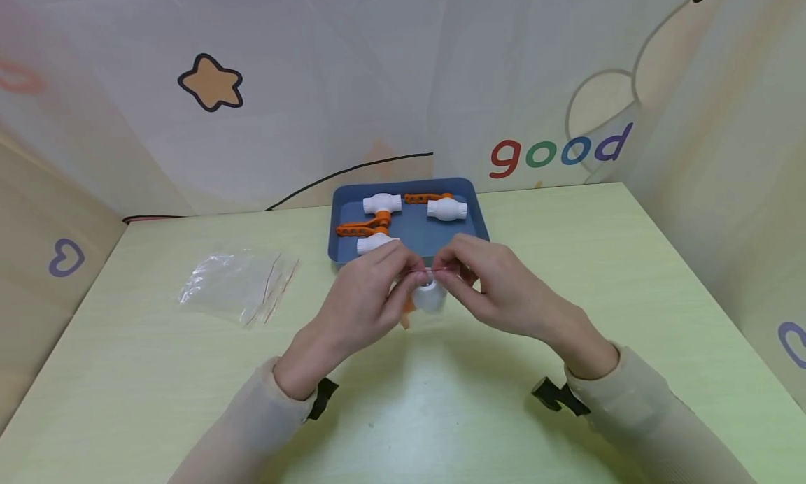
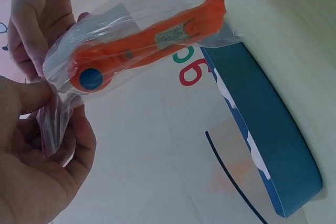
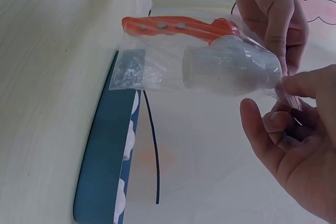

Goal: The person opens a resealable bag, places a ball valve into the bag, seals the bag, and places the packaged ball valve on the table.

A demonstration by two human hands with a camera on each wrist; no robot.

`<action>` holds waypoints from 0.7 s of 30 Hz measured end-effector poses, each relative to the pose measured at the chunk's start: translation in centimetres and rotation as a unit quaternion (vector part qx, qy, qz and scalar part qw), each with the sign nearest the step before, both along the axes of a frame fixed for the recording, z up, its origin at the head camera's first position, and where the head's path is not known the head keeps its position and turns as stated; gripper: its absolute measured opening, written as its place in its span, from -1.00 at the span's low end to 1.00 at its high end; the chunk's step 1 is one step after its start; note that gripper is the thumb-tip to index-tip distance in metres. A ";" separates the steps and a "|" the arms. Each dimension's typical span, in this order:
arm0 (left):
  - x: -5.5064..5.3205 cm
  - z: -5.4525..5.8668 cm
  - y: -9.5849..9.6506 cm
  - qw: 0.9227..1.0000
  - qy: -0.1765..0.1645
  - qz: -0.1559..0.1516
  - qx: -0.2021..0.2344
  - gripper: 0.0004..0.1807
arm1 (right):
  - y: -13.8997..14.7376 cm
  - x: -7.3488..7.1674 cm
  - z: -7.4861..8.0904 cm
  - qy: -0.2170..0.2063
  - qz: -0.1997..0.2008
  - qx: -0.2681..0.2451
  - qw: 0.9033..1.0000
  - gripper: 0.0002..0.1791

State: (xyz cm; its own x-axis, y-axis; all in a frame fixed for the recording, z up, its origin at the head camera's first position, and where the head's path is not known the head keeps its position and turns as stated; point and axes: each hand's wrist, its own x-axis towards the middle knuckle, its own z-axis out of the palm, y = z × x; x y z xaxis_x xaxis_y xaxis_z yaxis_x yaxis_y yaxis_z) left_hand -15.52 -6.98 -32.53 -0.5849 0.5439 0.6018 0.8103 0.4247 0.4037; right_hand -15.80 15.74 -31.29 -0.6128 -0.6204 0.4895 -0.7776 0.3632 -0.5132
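Note:
A clear zip bag (image 3: pixel 157 72) hangs between both hands above the table. Inside it is a white ball valve (image 3: pixel 231 69) with an orange lever handle (image 2: pixel 157 40). My left hand (image 1: pixel 365 288) pinches the bag's red-lined top edge between thumb and fingers. On the other side of the opening, my right hand (image 1: pixel 504 285) pinches the same edge, with the fingertips of both hands close together. The head view shows only part of the bagged valve, below the fingers.
Behind the hands, a blue tray (image 1: pixel 409 183) holds several white valves (image 1: pixel 447 209) with orange handles (image 1: pixel 362 228). Flat clear zip bags (image 1: pixel 233 281) lie on the pale table (image 1: pixel 403 428) at the left. A printed curtain (image 1: pixel 315 85) stands behind the table.

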 end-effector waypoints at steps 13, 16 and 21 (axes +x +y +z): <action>0.1 0.2 0.4 0.999 -0.029 -0.015 0.006 -0.93 | -0.1 -0.1 0.3 0.002 -0.010 0.023 1.000 -0.87; 0.1 0.1 0.4 0.998 -0.048 -0.033 0.029 -0.95 | -0.1 -0.1 0.3 0.008 -0.025 0.044 0.999 -0.89; -0.1 0.1 -0.1 0.994 -0.083 -0.047 0.061 -0.93 | 0.2 0.0 0.6 0.011 -0.037 0.066 0.997 -0.91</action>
State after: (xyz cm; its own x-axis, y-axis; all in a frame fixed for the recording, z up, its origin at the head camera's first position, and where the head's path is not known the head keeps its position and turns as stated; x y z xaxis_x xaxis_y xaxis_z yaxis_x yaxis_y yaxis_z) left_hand -15.65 -7.10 -32.45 -0.6316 0.5300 0.5658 0.7619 0.2893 0.5796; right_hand -15.78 15.92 -30.73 -0.6493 -0.6337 0.4206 -0.7567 0.4826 -0.4410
